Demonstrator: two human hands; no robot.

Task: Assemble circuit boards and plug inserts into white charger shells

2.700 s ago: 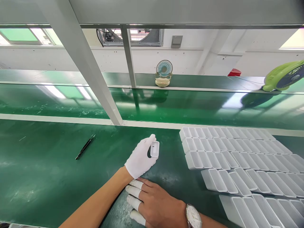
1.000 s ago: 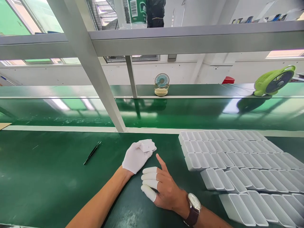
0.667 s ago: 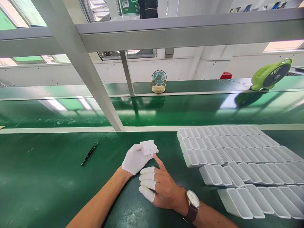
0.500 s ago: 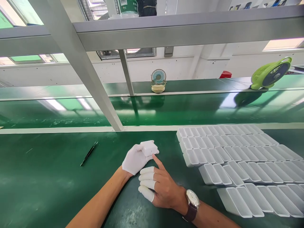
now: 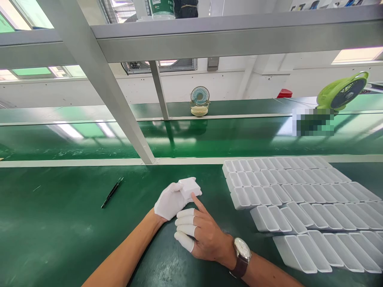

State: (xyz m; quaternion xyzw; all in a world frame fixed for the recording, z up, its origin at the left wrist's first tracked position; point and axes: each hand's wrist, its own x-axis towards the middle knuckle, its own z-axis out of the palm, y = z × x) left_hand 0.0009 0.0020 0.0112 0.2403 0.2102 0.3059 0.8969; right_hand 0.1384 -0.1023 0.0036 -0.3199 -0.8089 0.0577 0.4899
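Observation:
My left hand (image 5: 170, 202), in a white glove, is closed around a small white plastic box (image 5: 189, 187) just above the green table. The thumb lies along the box's near left side and fingertips show beyond its far right edge. My right hand (image 5: 203, 231) wears white finger covers on all but the bare index finger. That index fingertip is at the box's near right corner, seemingly touching it. The other right fingers are stretched loosely to the left and hold nothing. A watch (image 5: 242, 249) is on the right wrist.
Rows of white plastic trays (image 5: 299, 191) fill the table's right side. A black pen (image 5: 112, 193) lies to the left. Behind the table runs a shiny green strip (image 5: 227, 137), with a small fan (image 5: 199, 101) and a green fan (image 5: 341, 91) beyond. Metal beams (image 5: 116, 91) cross overhead.
The white box has turned slightly in my left hand, so its top face shows more squarely. My right hand has barely moved.

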